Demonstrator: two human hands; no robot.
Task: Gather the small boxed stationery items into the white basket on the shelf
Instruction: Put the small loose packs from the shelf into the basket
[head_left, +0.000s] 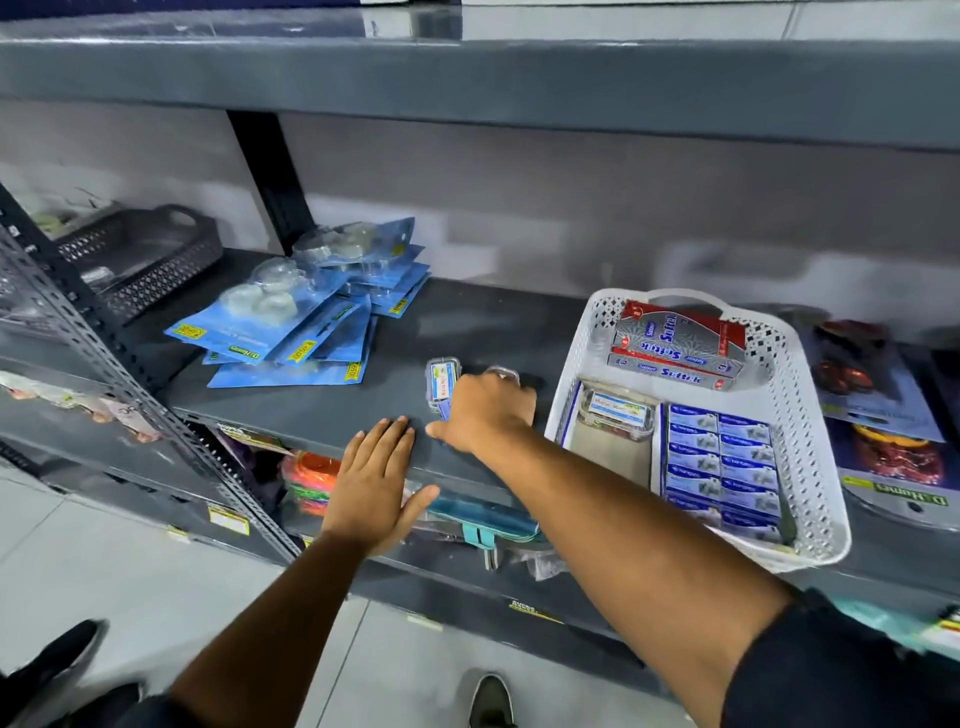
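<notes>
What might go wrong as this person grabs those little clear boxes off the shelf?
The right hand covers several small clear boxes at once, so one may slip from the grip on the way to the white basket. The basket is already crowded with blue packs and a grey carton, and its front corner seems to overhang the shelf edge; a nudge might tip it.

White basket (810, 415) sits right on the shelf, holding silver-red boxes (675, 345), blue boxes (722, 462) in rows, one clear case (618, 413). Two clear boxes (443, 382) remain outside, just left.
</notes>
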